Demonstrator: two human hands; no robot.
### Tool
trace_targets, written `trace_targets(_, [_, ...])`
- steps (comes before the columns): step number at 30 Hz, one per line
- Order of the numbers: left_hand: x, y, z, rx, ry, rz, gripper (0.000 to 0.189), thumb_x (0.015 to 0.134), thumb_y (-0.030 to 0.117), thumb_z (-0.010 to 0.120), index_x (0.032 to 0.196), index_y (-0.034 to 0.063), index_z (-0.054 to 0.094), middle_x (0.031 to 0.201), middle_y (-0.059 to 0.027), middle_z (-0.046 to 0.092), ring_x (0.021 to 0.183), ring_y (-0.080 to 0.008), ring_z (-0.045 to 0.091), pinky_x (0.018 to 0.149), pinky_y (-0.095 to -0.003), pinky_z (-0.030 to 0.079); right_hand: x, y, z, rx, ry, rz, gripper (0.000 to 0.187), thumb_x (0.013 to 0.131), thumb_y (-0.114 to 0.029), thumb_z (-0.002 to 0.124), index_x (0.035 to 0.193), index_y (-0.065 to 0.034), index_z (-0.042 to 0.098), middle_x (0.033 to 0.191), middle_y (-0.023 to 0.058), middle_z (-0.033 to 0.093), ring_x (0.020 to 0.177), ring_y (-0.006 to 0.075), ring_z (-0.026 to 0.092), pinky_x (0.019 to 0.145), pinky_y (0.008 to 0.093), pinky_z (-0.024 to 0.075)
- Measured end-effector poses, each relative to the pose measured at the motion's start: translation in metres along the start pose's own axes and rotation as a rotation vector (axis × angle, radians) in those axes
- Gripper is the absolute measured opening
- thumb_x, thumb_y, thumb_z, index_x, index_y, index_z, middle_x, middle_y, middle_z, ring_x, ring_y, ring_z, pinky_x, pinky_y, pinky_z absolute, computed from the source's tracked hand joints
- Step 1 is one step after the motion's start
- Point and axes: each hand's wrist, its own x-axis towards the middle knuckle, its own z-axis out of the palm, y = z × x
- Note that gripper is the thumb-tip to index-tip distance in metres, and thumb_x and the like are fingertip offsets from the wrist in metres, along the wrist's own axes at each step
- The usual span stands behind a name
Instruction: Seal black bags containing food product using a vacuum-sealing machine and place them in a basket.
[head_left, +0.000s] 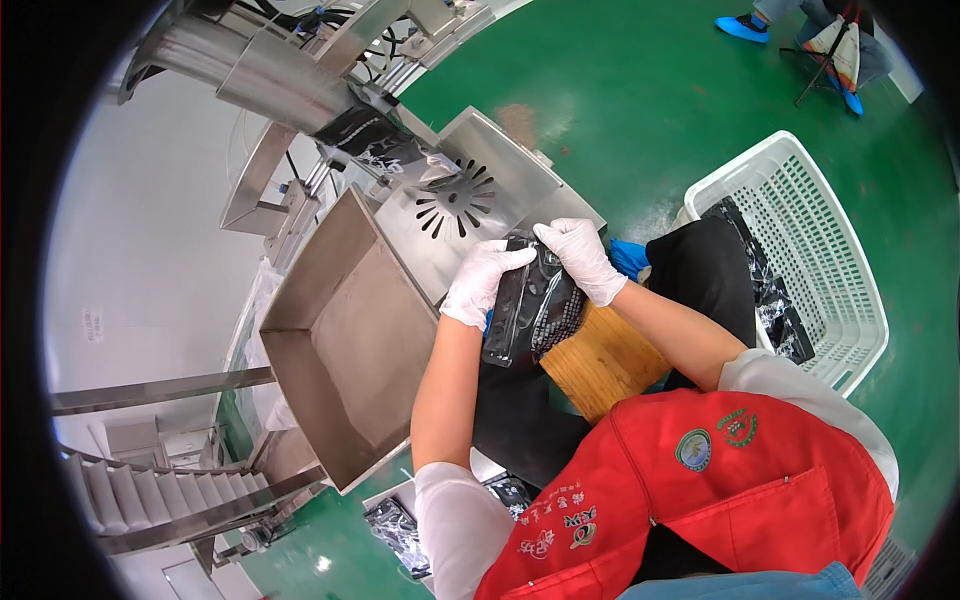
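Observation:
Both my hands wear white gloves and grip a black plastic pouch (534, 300) over my lap. My left hand (484, 277) pinches its upper left part, with the thumb on the front face. The pouch's top right edge is held by my right hand (577, 255). Its glossy lower part bulges and bears printing. Just beyond my hands is a stainless steel plate with a slotted round pattern (454, 199). Above that plate, another black pouch (382, 146) hangs from the metal spout (285, 75) of a machine.
A deep steel tray (367, 337) stands at my left. On the right, a white plastic basket (840, 247) holds several black pouches (772, 300). A wooden board (604, 360) lies between my legs. More pouches (397, 532) lie low at the left. Another person (810, 37) sits at the far right.

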Motion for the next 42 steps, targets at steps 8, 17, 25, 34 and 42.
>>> trace_targets(8, [0.003, 0.004, 0.005, 0.069, 0.043, 0.028, 0.011, 0.081, -0.002, 0.065, 0.092, -0.0053, 0.068, 0.083, -0.0090, 0.070, 0.069, -0.0157, 0.066, 0.064, -0.0273, 0.053, 0.024, -0.010, -0.008, 0.003, -0.266, 0.065, 0.020, 0.087, -0.015, 0.068, 0.073, -0.0011, 0.065, 0.068, -0.0015, 0.060, 0.062, 0.0054, 0.051, 0.059, 0.0228, 0.0427])
trace_targets(17, [-0.067, -0.015, 0.007, 0.257, 0.150, 0.005, 0.014, 0.084, 0.006, 0.069, 0.093, -0.0049, 0.069, 0.081, -0.0063, 0.069, 0.064, -0.0106, 0.063, 0.058, -0.0245, 0.050, 0.020, -0.011, -0.003, 0.062, -0.161, 0.105, 0.020, 0.085, -0.010, 0.071, 0.069, -0.0057, 0.060, 0.065, -0.0038, 0.056, 0.059, 0.0061, 0.049, 0.055, 0.0228, 0.0401])
trace_targets(25, [-0.121, -0.056, 0.002, 0.254, 0.239, 0.114, 0.009, 0.084, 0.008, 0.071, 0.079, -0.0002, 0.070, 0.067, -0.0024, 0.065, 0.058, -0.0074, 0.057, 0.055, -0.0230, 0.044, 0.013, -0.013, -0.005, 0.018, -0.160, 0.034, 0.015, 0.083, -0.010, 0.072, 0.072, -0.0026, 0.064, 0.067, -0.0010, 0.060, 0.062, 0.0067, 0.051, 0.060, 0.0240, 0.0421])
trace_targets(34, [-0.129, -0.071, -0.010, 0.536, 0.387, 0.420, 0.010, 0.080, 0.008, 0.072, 0.080, -0.0013, 0.068, 0.071, -0.0029, 0.062, 0.064, -0.0099, 0.057, 0.058, -0.0258, 0.044, 0.009, -0.092, -0.036, -0.472, -0.685, 0.013, 0.012, 0.081, -0.012, 0.070, 0.076, -0.0009, 0.067, 0.077, 0.0034, 0.068, 0.073, 0.0094, 0.061, 0.070, 0.0261, 0.0469])
trace_targets(42, [-0.088, 0.004, 0.026, 1.068, 0.066, 0.400, 0.022, 0.076, 0.015, 0.070, 0.074, -0.0051, 0.062, 0.062, -0.0123, 0.057, 0.058, -0.0200, 0.053, 0.059, -0.0337, 0.042, -0.016, -0.121, 0.028, -1.344, -1.108, -0.625, 0.024, 0.070, -0.026, 0.071, 0.072, -0.0028, 0.064, 0.068, 0.0184, 0.059, 0.071, 0.0398, 0.060, 0.063, 0.0466, 0.0463])
